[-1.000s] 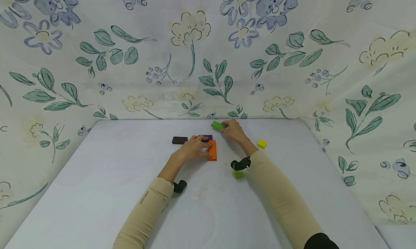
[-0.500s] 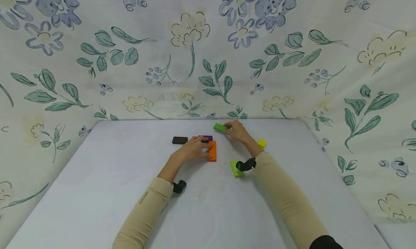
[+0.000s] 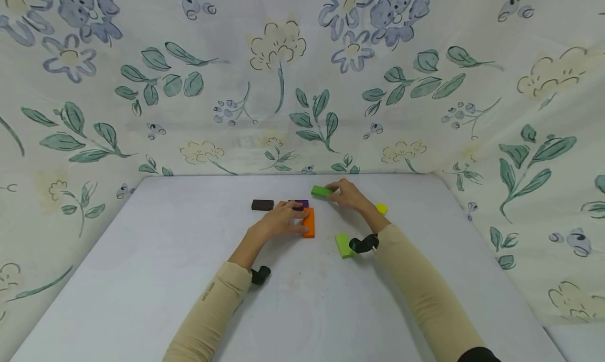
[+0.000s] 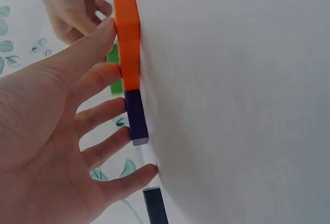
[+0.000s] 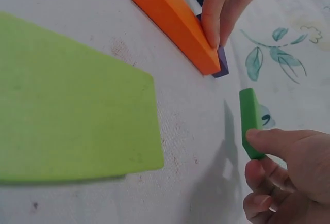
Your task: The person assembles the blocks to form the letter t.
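A bright green block is pinched between the thumb and fingers of my right hand, near the far edge of the table. In the right wrist view this green block hangs over the surface, with its shadow beside it. My left hand has its fingers spread and fairly straight. Its thumb and forefinger touch an orange block, and the middle fingers touch a dark purple block that adjoins the orange one's end. In the head view, the left hand partly covers both blocks.
Left of the purple block lies a black block. A lime green block rests below the right wrist camera. Behind the right forearm a yellow block is partly hidden. Floral cloth rises behind the white table.
My right hand has brought the green block slightly right and nearer to me. More of the lime green block shows and less of the yellow one. The left hand stays on its blocks.
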`<state>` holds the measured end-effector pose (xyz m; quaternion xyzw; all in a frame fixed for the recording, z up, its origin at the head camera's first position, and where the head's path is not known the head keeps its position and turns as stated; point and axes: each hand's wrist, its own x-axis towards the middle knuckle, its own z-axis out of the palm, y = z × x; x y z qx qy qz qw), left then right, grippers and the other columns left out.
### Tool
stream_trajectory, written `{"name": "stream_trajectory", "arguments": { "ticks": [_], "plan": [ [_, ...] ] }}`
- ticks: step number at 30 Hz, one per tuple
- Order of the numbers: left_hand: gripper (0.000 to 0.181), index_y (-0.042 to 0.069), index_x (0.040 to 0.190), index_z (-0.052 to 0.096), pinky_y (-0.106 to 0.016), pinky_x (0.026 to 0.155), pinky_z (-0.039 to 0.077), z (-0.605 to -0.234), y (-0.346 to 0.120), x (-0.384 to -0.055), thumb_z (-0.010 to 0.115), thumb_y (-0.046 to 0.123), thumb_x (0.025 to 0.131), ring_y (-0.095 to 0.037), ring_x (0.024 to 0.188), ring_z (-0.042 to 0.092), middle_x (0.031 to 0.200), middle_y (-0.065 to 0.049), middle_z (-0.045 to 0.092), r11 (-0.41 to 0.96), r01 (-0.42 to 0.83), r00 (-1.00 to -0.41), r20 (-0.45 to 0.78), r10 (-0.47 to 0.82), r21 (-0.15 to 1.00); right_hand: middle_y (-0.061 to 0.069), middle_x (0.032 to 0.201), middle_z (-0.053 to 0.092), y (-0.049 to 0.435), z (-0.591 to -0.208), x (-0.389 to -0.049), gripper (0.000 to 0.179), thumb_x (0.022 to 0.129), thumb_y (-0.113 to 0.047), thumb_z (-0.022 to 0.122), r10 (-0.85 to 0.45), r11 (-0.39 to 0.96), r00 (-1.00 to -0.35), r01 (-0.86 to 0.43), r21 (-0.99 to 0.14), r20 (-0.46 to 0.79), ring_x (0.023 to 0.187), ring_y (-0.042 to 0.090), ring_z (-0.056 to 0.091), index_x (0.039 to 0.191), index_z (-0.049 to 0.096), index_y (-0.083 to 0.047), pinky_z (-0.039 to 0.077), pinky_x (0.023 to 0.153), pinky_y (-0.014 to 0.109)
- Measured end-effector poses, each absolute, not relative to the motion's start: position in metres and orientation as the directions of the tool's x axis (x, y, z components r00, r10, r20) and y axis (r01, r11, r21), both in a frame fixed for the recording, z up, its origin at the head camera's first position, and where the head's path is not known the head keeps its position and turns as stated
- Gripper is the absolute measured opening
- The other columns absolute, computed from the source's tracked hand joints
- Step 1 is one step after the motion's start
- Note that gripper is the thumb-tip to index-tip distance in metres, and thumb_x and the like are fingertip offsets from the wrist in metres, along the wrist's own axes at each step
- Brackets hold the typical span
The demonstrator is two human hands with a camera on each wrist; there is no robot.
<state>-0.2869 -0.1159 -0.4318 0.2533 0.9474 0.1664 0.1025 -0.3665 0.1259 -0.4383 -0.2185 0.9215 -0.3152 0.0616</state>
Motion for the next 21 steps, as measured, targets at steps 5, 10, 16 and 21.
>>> {"name": "stream_trajectory", "arguments": {
  "ticks": [5, 10, 16, 21],
  "plan": [
    [0.056, 0.017, 0.139, 0.056, -0.056, 0.113, 0.034, -0.432, -0.115, -0.284, 0.068, 0.042, 0.090, -0.040, 0.139, 0.036, 0.154, -0.009, 0.041, 0.825, 0.440, -0.856, -0.111, 0.505, 0.354, 0.023, 0.123, 0.059, 0.128, -0.437, -0.361, 0.039, 0.096, -0.012, 0.060, -0.470, 0.696, -0.882, -0.389, -0.603, 0.028, 0.112, 0.034, 0.054, 0.132, 0.058, 0.002, 0.050, 0.082, 0.034],
    [0.056, 0.018, 0.138, 0.057, -0.057, 0.112, 0.035, -0.434, -0.115, -0.282, 0.069, 0.043, 0.090, -0.039, 0.138, 0.037, 0.154, -0.009, 0.042, 0.835, 0.431, -0.864, -0.111, 0.492, 0.343, 0.022, 0.125, 0.055, 0.128, -0.435, -0.356, 0.039, 0.097, -0.013, 0.059, -0.486, 0.692, -0.874, -0.386, -0.610, 0.001, 0.108, 0.032, 0.057, 0.134, 0.058, -0.001, 0.055, 0.084, 0.035],
    [0.055, 0.019, 0.137, 0.059, -0.058, 0.110, 0.037, -0.436, -0.114, -0.282, 0.069, 0.044, 0.089, -0.039, 0.138, 0.038, 0.154, -0.009, 0.043, 0.837, 0.429, -0.867, -0.103, 0.487, 0.339, 0.022, 0.124, 0.053, 0.130, -0.430, -0.352, 0.039, 0.097, -0.012, 0.059, -0.504, 0.669, -0.864, -0.391, -0.632, 0.001, 0.103, 0.031, 0.059, 0.135, 0.058, -0.002, 0.055, 0.079, 0.031],
    [0.055, 0.020, 0.138, 0.058, -0.058, 0.111, 0.036, -0.436, -0.113, -0.281, 0.069, 0.043, 0.089, -0.039, 0.139, 0.037, 0.154, -0.008, 0.042, 0.842, 0.421, -0.871, -0.109, 0.479, 0.336, 0.021, 0.125, 0.053, 0.131, -0.429, -0.350, 0.039, 0.098, -0.013, 0.059, -0.500, 0.671, -0.866, -0.376, -0.639, -0.017, 0.101, 0.030, 0.060, 0.136, 0.057, -0.005, 0.054, 0.077, 0.029]
  ]
}}
